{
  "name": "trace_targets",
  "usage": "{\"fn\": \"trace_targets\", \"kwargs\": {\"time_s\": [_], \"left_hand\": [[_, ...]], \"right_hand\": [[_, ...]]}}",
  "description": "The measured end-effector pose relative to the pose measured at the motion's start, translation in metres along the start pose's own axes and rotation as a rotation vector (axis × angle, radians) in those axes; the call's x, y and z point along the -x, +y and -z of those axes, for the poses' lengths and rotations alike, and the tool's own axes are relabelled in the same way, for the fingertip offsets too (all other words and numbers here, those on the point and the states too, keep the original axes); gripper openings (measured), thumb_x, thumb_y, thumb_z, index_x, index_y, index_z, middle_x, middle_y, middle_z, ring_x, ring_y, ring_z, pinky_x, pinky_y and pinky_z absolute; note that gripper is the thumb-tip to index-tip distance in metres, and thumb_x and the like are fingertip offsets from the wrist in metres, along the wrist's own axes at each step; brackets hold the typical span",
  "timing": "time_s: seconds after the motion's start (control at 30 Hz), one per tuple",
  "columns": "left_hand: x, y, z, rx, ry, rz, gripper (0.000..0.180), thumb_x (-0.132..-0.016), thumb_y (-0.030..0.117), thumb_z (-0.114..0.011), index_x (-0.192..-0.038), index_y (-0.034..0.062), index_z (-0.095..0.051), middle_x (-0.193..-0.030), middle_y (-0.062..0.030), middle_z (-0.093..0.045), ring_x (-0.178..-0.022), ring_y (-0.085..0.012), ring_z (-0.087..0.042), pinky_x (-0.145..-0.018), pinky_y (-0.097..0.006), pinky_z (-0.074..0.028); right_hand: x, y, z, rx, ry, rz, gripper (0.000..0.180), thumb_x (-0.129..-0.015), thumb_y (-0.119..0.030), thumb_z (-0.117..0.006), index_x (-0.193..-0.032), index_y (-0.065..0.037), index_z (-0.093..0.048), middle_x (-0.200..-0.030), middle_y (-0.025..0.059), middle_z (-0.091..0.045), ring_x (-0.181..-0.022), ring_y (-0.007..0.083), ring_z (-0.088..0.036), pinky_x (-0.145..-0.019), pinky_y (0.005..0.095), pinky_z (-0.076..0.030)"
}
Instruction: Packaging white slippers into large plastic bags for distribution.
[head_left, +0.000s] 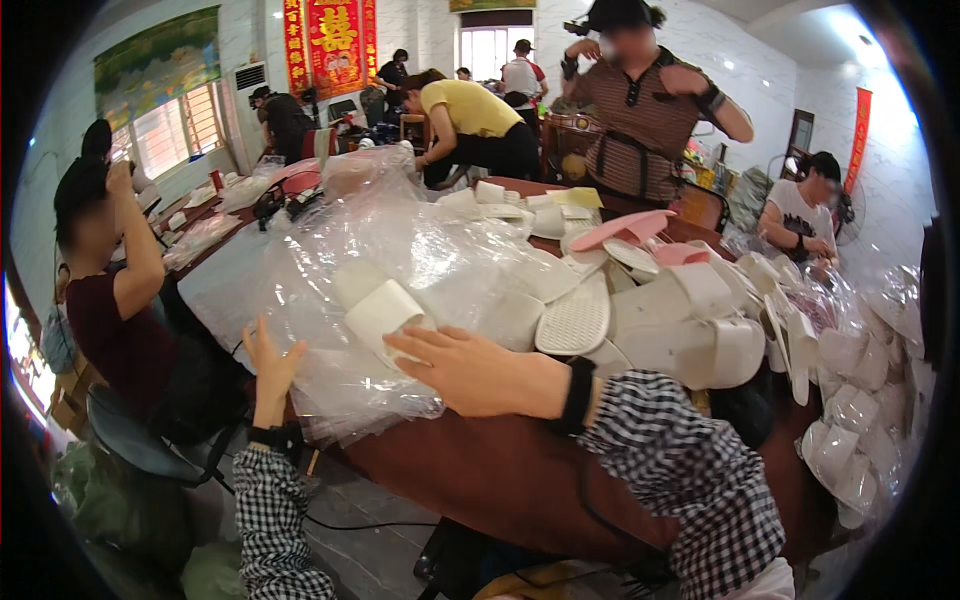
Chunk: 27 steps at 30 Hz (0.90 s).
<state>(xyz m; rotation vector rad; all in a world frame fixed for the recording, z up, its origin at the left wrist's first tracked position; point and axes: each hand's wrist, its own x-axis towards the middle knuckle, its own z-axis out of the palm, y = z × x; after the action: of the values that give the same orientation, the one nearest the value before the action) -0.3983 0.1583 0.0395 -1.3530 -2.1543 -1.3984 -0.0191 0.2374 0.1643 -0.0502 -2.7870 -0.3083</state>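
A white slide slipper (383,318) lies on a spread of clear plastic bags (300,290) near the table's front edge. My right hand (485,372) reaches in from the right, fingers stretched out, their tips at the slipper's strap; whether they press on it I cannot tell. My left hand (268,365) is raised at the left edge of the plastic, fingers spread, holding nothing. Just beyond my right hand lies a white slipper with a dotted sole (574,318), part of a heap of white slippers (690,345). A few pink slippers (622,230) rest on top of the heap.
The dark red table (480,465) curves along its front. Bagged white slippers (855,440) hang over or stand at the right. A grey chair (150,440) and green sacks (110,500) are at the lower left. Several people are around, one person (645,130) standing across the table.
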Motion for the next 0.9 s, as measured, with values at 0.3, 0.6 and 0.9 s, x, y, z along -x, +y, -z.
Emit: {"fn": "trace_targets", "kwargs": {"time_s": [0.3, 0.6, 0.9], "left_hand": [[0.039, 0.098, 0.082, 0.149, -0.264, -0.085, 0.058, -0.090, 0.011, -0.061, -0.144, 0.0023, -0.043, -0.153, -0.0201, -0.034, -0.145, -0.0328, -0.026, -0.119, -0.041, -0.017], [0.150, 0.357, 0.079, 1.336, -1.307, 0.133, 0.040, -0.097, 0.018, -0.057, -0.123, -0.0117, -0.053, -0.118, -0.0291, -0.061, -0.114, -0.0377, -0.061, -0.099, -0.049, -0.048], [0.169, 0.463, -0.085, 1.033, -1.183, -0.379, 0.034, -0.096, 0.015, -0.057, -0.125, -0.0046, -0.056, -0.115, -0.0194, -0.066, -0.111, -0.0307, -0.063, -0.101, -0.041, -0.046]], "right_hand": [[0.168, -0.048, 0.221, -0.057, 0.370, -0.452, 0.039, -0.092, -0.005, -0.055, -0.130, 0.005, -0.055, -0.131, 0.0181, -0.059, -0.115, 0.0310, -0.061, -0.093, 0.0336, -0.051], [0.420, -0.047, 0.262, -0.252, 0.874, -1.233, 0.033, -0.102, -0.018, -0.050, -0.131, -0.004, -0.058, -0.126, 0.0066, -0.063, -0.106, 0.0165, -0.064, -0.090, 0.0290, -0.051], [0.488, -0.044, 0.139, -0.308, 0.563, -1.496, 0.048, -0.091, -0.031, -0.067, -0.125, 0.002, -0.060, -0.103, 0.0142, -0.068, -0.088, 0.0196, -0.067, -0.078, 0.0316, -0.054]]}}
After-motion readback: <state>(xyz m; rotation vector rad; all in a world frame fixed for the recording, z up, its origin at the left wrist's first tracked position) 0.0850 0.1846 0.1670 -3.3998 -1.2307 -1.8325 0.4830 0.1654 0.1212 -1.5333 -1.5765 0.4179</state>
